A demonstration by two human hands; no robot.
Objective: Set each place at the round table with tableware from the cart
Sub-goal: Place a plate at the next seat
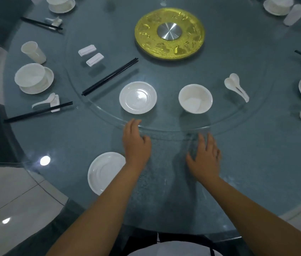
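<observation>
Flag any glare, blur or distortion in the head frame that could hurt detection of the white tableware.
Head view: wide-angle bend curves the table rim; lamp glare spots on the glass and floor; dim, bluish light; far place settings soft, e.g. the cup; the plate carries a highlight; both hands, left hand and right hand, slightly motion-soft.
</observation>
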